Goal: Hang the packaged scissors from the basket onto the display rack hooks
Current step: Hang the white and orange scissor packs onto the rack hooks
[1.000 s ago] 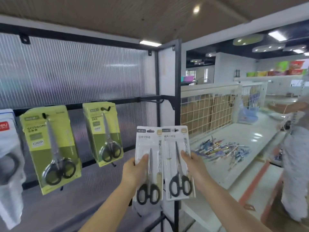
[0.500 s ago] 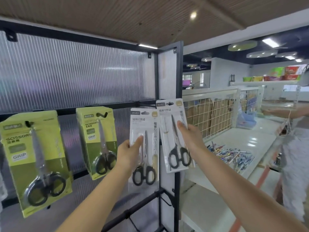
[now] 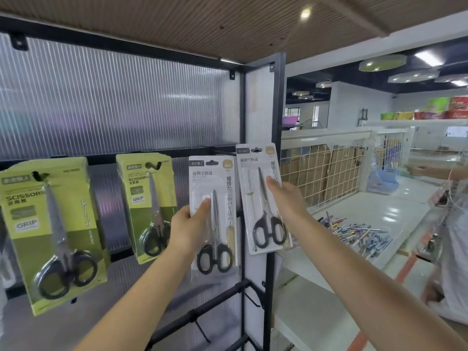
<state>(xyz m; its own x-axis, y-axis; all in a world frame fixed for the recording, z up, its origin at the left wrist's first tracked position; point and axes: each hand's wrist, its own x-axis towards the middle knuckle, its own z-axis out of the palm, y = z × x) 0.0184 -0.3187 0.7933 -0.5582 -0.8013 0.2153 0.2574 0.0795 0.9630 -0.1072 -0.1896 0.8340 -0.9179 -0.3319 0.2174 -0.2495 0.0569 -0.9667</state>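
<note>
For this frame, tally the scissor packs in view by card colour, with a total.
Green-card scissor packs hanging on rack hooks: 2, the near one and the farther one.
White-card scissor packs held up: 2, one in the left hand at, one in the right hand at.
Total: 4

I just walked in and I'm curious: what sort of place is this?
Most likely a stationery or general goods shop being stocked. Green scissor packs hang on a display rack, the hands hold two white packs for hanging, and loose pens lie heaped on a white shelf nearby.
</note>
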